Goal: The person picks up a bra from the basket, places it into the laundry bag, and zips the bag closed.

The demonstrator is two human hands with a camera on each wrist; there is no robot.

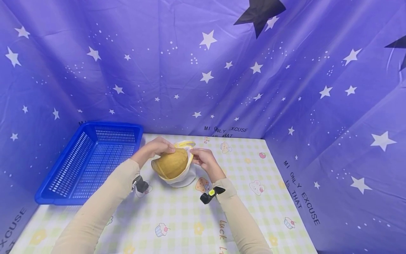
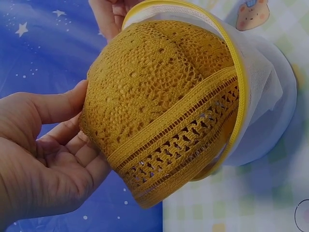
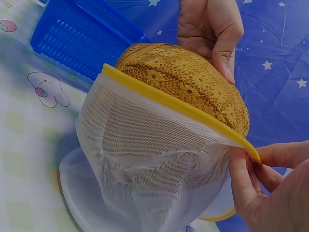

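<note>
While the right hand (image 1: 204,158) pinches the yellow rim (image 3: 188,106) of the bag (image 3: 145,159) between thumb and fingers, the left hand (image 1: 159,145) holds the bra (image 1: 175,164) by its outer end, thumb on the lace and fingers curled behind; we see neither hand spread wide; the bra sits tilted in the bag's mouth, partly behind the mesh and partly bulging toward the left hand; the bag appears to rest on the table (image 1: 247,211), below and between both hands.

We judge that bulge to be the main risk; the domed cup fills much of the mouth, so a hard push from the left hand could crush it or crease its band; the openwork looks apt to snag on the rim; if the right hand let go, the rim could sag across the cup, since the mesh looks limp; if the left hand slipped, the bra could tip out on that side.

For moving, the basket (image 1: 88,202) lies left of the left hand, its right side partly behind that forearm, and could crowd a wide elbow; the table's far edge and the curtain (image 1: 177,70) are just beyond both hands; freer room lies right of the right hand and nearer the person.
</note>
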